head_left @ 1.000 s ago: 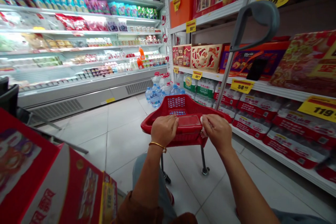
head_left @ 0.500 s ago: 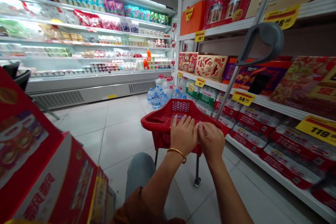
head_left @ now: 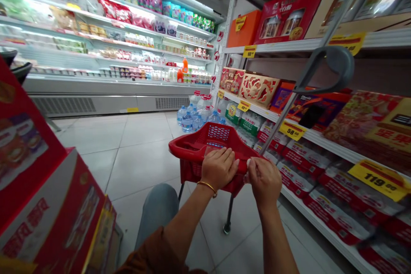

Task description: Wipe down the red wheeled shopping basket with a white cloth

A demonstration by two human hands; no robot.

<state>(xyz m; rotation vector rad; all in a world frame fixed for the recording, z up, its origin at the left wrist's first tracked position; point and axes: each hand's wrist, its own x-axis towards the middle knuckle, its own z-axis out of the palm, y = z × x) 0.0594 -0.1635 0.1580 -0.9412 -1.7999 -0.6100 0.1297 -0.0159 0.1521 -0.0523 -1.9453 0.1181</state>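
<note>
Red cart [head_left: 183,147] just ahead, handle [head_left: 241,157] under left grip [head_left: 218,167], laid flat, fingers extended; right grip [head_left: 265,182] pinching white scrap [head_left: 246,178] at handle's end; price tags [head_left: 292,130] read 49, 58, 98, 119

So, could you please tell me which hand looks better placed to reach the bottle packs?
Probably the right hand: it's nearer the bottle packs, though closed around something white; the left hand rests on the red cart, farther off.
</note>
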